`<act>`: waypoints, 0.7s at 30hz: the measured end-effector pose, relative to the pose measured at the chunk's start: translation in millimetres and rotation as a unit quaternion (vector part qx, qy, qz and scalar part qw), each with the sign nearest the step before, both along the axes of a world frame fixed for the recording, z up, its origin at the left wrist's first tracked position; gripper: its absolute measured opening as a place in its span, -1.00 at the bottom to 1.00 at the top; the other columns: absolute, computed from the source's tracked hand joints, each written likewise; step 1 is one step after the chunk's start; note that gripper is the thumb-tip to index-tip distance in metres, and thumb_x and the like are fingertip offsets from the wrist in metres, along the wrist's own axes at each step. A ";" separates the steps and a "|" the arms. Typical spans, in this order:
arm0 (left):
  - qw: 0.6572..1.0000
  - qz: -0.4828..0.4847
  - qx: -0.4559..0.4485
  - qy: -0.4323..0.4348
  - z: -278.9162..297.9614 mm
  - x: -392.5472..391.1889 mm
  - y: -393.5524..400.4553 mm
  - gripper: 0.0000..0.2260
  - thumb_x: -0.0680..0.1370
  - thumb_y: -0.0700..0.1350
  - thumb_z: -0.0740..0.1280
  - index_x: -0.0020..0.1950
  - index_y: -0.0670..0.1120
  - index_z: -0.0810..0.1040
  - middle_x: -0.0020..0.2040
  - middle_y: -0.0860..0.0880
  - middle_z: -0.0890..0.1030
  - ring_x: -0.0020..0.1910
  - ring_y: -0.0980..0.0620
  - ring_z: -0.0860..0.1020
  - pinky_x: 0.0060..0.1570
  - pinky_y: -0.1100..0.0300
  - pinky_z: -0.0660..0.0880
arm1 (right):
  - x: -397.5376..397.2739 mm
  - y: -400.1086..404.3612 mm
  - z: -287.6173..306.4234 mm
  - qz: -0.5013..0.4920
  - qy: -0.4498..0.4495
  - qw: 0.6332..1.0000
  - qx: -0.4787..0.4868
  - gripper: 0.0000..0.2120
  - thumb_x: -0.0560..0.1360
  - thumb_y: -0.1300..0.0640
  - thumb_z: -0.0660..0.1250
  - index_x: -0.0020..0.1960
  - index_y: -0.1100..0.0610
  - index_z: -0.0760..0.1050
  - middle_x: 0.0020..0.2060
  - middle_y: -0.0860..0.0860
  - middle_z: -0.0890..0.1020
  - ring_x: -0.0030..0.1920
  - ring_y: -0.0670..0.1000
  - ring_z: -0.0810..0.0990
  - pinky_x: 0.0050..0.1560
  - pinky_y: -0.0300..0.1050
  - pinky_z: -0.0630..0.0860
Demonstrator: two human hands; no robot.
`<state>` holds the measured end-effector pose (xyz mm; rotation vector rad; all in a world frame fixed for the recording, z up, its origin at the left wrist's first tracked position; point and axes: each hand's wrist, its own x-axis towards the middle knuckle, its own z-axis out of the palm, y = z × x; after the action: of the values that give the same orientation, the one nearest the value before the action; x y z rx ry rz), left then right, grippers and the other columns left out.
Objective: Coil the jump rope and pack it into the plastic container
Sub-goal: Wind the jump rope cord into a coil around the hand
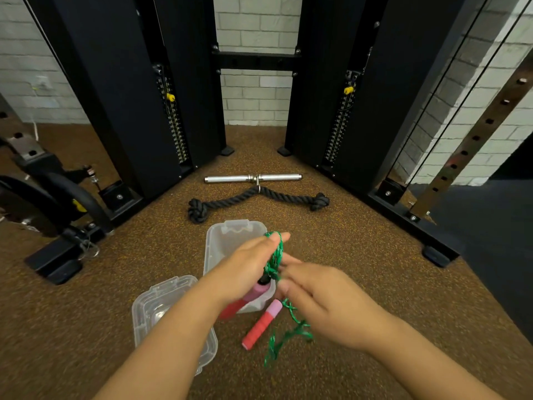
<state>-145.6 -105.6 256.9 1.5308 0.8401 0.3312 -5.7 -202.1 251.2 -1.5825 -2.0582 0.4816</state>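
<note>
Left hand [245, 267]: grasps a few loops of jump rope [275, 255]
Right hand [323, 298]: pinches rope, blurred
Left: loose tail, 2 handles, plastic container [219, 243] empty

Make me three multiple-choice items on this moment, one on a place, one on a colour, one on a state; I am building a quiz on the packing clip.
1. Where does the loose jump rope handle lie?
A. inside the container
B. on the floor beside the container
C. on the lid

2. What colour is the rope?
A. green
B. blue
C. white

3. How does the plastic container stand?
A. shut with its lid clipped on
B. turned upside down
C. open, its lid apart

Answers:
1 B: it lies on the brown floor, just right of the container.
2 A: green loops wrap the left hand, fed by the right hand.
3 C: the clear lid lies on the floor nearer the person.
</note>
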 end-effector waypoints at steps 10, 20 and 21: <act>0.989 -0.147 -0.015 0.000 5.8 2.1 -2.4 -0.70 0.60 0.06 0.19 -0.07 -0.12 0.59 -0.48 -0.03 0.42 -0.44 0.07 0.44 -0.21 0.26 0.49 | 31.2 14.2 5.2 -0.175 0.209 0.962 -0.031 -0.75 0.52 -0.10 0.24 -0.26 -0.03 0.52 -0.41 0.04 0.48 -0.37 -0.03 0.41 -0.32 -0.05 0.39; 0.952 0.057 -0.195 -0.227 11.6 -12.9 16.9 -0.69 0.55 0.01 0.15 -0.39 -0.02 0.37 -0.61 0.07 0.27 -0.61 0.07 0.32 -0.32 0.19 0.47 | 49.2 11.8 -4.5 -0.118 0.358 0.912 -0.161 -0.77 0.59 0.21 0.21 0.07 0.04 0.63 -0.35 -0.08 0.57 -0.25 -0.12 0.54 -0.11 -0.27 0.50; 0.950 0.071 -0.194 -0.234 11.6 -13.4 18.6 -0.69 0.54 0.02 0.16 -0.39 -0.03 0.37 -0.61 0.07 0.27 -0.61 0.07 0.32 -0.33 0.20 0.46 | 48.9 12.5 -6.7 -0.137 0.354 0.912 -0.157 -0.78 0.58 0.18 0.22 0.03 0.04 0.64 -0.40 -0.08 0.53 -0.31 -0.12 0.52 -0.14 -0.27 0.50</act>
<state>-159.0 -87.0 268.5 0.9702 0.5923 0.5721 43.2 -189.6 244.4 -1.5220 -1.2347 1.1272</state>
